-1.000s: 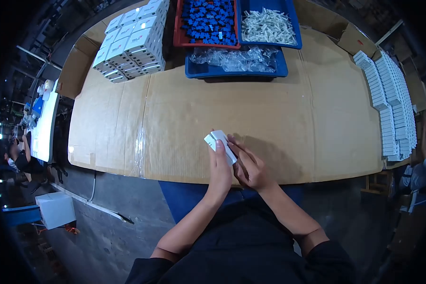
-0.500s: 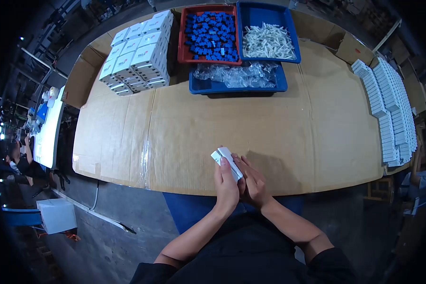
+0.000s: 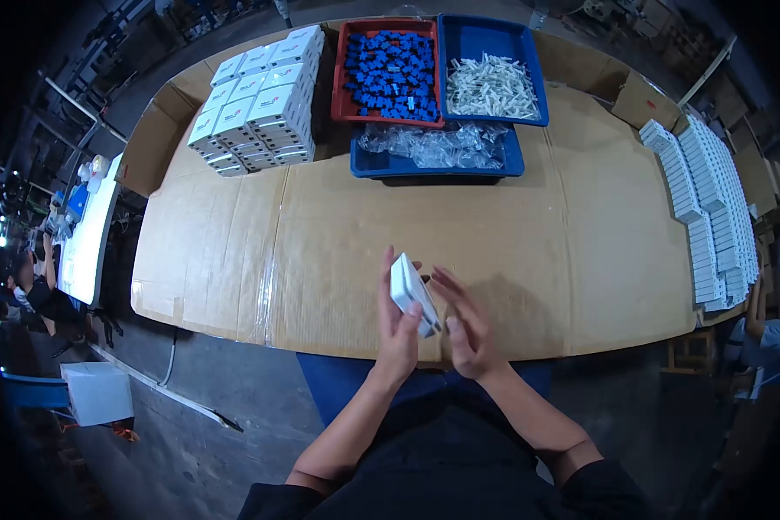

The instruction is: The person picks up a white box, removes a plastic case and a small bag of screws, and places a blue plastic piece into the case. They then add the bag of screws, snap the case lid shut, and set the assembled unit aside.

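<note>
My left hand (image 3: 397,348) is wrapped round a small white rectangular plastic case (image 3: 403,283), held tilted above the front of the cardboard-covered table. Its thumb presses on the case's lower part, and the fingers run along the left side and behind it. Just to the right, my right hand (image 3: 471,334) is open, its fingers spread and its palm turned toward the case. A gap shows between that hand and the case, and nothing is visible in it. The underside of the case is hidden.
White boxes (image 3: 250,108) are stacked at the back left. Beyond the table's middle stand a red tray (image 3: 342,106) of blue pieces, a blue tray (image 3: 472,36) of pale parts and another blue tray (image 3: 438,172) of clear bags. White units (image 3: 706,195) line the right edge.
My right hand has come off the white case and opened toward the right. The case, still in my left hand, has turned more upright and shows its broad white side.
</note>
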The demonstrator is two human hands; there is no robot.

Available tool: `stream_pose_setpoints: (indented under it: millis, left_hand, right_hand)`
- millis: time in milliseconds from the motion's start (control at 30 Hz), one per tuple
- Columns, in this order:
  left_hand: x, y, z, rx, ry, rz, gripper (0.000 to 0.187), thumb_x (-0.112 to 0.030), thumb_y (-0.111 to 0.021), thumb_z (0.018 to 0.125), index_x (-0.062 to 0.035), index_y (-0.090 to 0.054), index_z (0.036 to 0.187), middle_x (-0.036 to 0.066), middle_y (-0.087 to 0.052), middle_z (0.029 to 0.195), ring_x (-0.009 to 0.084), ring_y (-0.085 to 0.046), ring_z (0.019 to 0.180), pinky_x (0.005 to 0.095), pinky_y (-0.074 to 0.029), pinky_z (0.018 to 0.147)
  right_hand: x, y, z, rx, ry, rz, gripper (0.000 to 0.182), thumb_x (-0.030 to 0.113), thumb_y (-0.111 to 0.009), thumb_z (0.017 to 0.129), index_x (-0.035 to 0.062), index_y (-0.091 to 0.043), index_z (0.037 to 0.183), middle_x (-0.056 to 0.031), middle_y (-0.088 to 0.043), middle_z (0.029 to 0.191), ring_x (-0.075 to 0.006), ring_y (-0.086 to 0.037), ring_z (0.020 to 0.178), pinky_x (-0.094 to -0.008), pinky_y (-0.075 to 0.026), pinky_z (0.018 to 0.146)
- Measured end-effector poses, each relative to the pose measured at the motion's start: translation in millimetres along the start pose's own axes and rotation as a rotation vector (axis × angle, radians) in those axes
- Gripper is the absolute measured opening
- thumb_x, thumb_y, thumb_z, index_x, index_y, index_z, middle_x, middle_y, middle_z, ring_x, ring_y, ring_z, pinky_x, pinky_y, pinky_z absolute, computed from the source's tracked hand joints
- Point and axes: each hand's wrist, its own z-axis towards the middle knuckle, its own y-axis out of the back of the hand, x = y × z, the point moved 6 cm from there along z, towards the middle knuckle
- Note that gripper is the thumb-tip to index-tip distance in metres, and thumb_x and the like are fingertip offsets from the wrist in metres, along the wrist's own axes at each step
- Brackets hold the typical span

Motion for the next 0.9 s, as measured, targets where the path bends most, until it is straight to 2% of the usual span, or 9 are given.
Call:
stream_pose_setpoints:
  millis: [33, 133, 267, 400, 500, 600, 633, 733, 900]
  left_hand:
    - [-3, -1, -2, 0.013, 0.033, -0.062, 0.107, -0.043, -0.075, 0.089, -0.0085, -0.011, 0.167, 0.022, -0.041, 0.152, 0.0314, -0.043, 0.144, 0.0478, -0.034, 0.119]
    - [-9, -4, -6, 0.128, -0.077, 0.067, 0.111, -0.030, -0.077, 0.081, -0.0081, -0.010, 0.167, 0.022, -0.038, 0.156, 0.0335, -0.041, 0.146, 0.0497, -0.030, 0.122]
    - [-12, -12, -10, 0.237, -0.218, 0.161, 0.110, -0.019, -0.073, 0.074, -0.0078, -0.011, 0.165, 0.023, -0.034, 0.160, 0.0368, -0.032, 0.153, 0.0508, -0.022, 0.127]
    - [-11, -5, -16, 0.145, -0.144, 0.015, 0.105, -0.044, -0.075, 0.089, -0.0080, -0.012, 0.165, 0.022, -0.033, 0.161, 0.0363, -0.035, 0.151, 0.0512, -0.026, 0.125]
    - [-10, -10, -21, 0.103, 0.051, -0.230, 0.096, -0.061, -0.061, 0.098, -0.0077, -0.017, 0.164, 0.020, -0.036, 0.159, 0.0314, -0.041, 0.146, 0.0475, -0.034, 0.120]
    - [-18, -14, -25, -0.004, 0.055, -0.126, 0.090, -0.068, -0.045, 0.103, -0.0056, -0.022, 0.164, 0.014, -0.046, 0.148, 0.0229, -0.052, 0.131, 0.0384, -0.044, 0.110]
    - [-27, -14, -27, -0.044, 0.019, -0.080, 0.090, -0.070, -0.043, 0.103, -0.0047, -0.027, 0.163, 0.014, -0.048, 0.147, 0.0223, -0.052, 0.132, 0.0370, -0.044, 0.111]
    - [-20, -3, -21, -0.063, -0.126, -0.089, 0.092, -0.072, -0.042, 0.102, -0.0044, -0.027, 0.163, 0.014, -0.048, 0.148, 0.0228, -0.051, 0.133, 0.0376, -0.043, 0.111]
    - [-20, 0, -20, -0.112, -0.130, -0.082, 0.106, -0.082, -0.043, 0.095, -0.0006, -0.027, 0.162, 0.019, -0.051, 0.146, 0.0264, -0.050, 0.137, 0.0400, -0.039, 0.116]
  right_hand:
    - [-12, 2, -3, -0.088, -0.183, 0.162, 0.046, 0.022, -0.051, 0.107, -0.0022, -0.053, 0.146, -0.0193, -0.058, 0.144, -0.0284, -0.057, 0.133, -0.0396, -0.044, 0.112]
    - [-18, 4, -2, 0.010, -0.548, 0.502, 0.048, 0.031, -0.054, 0.109, -0.0021, -0.054, 0.143, -0.0148, -0.062, 0.136, -0.0230, -0.059, 0.125, -0.0384, -0.047, 0.106]
    - [4, 2, -1, 0.041, -0.616, 0.423, 0.050, 0.030, -0.065, 0.105, -0.0011, -0.054, 0.142, -0.0111, -0.064, 0.130, -0.0184, -0.060, 0.122, -0.0352, -0.049, 0.101]
    - [13, 1, -1, -0.062, -0.474, 0.480, 0.052, 0.020, -0.074, 0.099, -0.0012, -0.053, 0.142, -0.0108, -0.060, 0.136, -0.0200, -0.059, 0.126, -0.0386, -0.050, 0.106]
    - [26, -2, -3, -0.084, -0.283, 0.248, 0.056, 0.016, -0.078, 0.095, -0.0021, -0.054, 0.142, -0.0145, -0.057, 0.145, -0.0238, -0.057, 0.131, -0.0406, -0.047, 0.111]
    - [41, -7, -9, -0.051, -0.007, -0.072, 0.057, 0.014, -0.079, 0.092, -0.0024, -0.057, 0.142, -0.0207, -0.051, 0.152, -0.0297, -0.050, 0.143, -0.0418, -0.041, 0.118]
    - [55, -6, -10, -0.056, 0.012, -0.220, 0.054, 0.010, -0.077, 0.091, -0.0040, -0.059, 0.140, -0.0245, -0.049, 0.154, -0.0349, -0.049, 0.145, -0.0436, -0.042, 0.118]
    - [46, -20, -13, -0.022, -0.053, -0.037, 0.053, 0.013, -0.074, 0.094, -0.0044, -0.059, 0.143, -0.0247, -0.051, 0.153, -0.0370, -0.052, 0.142, -0.0437, -0.046, 0.114]
    - [42, -30, -13, -0.049, 0.089, -0.217, 0.053, 0.020, -0.067, 0.101, -0.0024, -0.056, 0.147, -0.0259, -0.047, 0.157, -0.0405, -0.055, 0.138, -0.0422, -0.053, 0.107]
